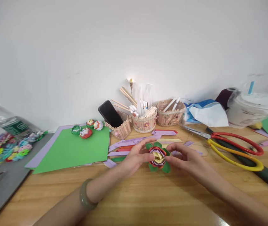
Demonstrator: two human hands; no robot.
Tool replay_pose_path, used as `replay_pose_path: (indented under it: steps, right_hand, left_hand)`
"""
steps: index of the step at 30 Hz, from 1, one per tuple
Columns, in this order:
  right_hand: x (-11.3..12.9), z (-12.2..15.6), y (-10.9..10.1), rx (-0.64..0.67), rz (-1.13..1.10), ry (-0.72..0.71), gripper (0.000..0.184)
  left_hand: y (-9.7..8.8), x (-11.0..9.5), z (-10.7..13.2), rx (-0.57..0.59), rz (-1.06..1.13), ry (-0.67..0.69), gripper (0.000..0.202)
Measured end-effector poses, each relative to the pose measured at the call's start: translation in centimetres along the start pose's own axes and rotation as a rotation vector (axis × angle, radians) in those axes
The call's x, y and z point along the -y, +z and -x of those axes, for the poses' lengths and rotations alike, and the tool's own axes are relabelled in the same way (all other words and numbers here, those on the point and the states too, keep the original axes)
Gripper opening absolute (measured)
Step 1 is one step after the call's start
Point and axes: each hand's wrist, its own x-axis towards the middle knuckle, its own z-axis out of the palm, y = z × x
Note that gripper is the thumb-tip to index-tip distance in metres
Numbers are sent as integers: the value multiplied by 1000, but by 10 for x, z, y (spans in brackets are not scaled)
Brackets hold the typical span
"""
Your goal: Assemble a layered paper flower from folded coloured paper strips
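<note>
A folded paper flower point(157, 156) with green leaves, red and purple petals and a yellow centre sits just above the wooden table point(134, 194). My left hand point(136, 154) grips its left side with curled fingers, a ring on one finger and a green bangle on the wrist. My right hand point(183, 156) pinches its right side with the fingertips. Both hands hold the flower between them.
Folded purple, red and yellow paper strips point(126, 144) lie behind the flower. Green paper point(75, 150) carries several small flowers point(86, 132). Stick baskets point(144, 121) hold pens, sticks and a phone point(110, 113). Red and yellow scissors point(232, 144) lie right. Cup point(251, 110) far right; bottle point(9, 122) and colourful flowers point(7, 149) left.
</note>
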Motion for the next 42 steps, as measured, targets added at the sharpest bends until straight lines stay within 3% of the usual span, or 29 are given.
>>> replay_pose_path:
  steps: [3,10,21,25,29,33,37,39,42]
  right_hand:
    - [1,1,-2,35,42,0,29]
    - [11,3,-2,2,59,-118,34]
    - [-1,0,-2,45,-25,-83,39]
    - [1,0,-2,-29,0,-117,38]
    - [3,0,-2,-129,73,-125,42]
    - [2,0,-2,-125,119,-98,47]
    - [0,-1,-4,-100,174,-114,45]
    - [-3,-2,-4,-57,208,-137,41]
    - [-8,-4,-3,7,231,-139,38]
  left_hand:
    - [0,-3,0,19,-191,-22,79]
    - [2,-7,2,93,-406,-73,91]
    - [1,-5,3,90,-423,-87,87]
    - [0,-9,1,72,-411,-71,76]
    - [-7,-28,1,69,-487,-96,66]
    - [-31,-58,18,31,-579,-90,60]
    - [-75,-89,50,-38,-801,-112,59]
    - [-100,-102,67,-166,-976,-132,54]
    - [-130,-120,88,-234,-1016,-150,46]
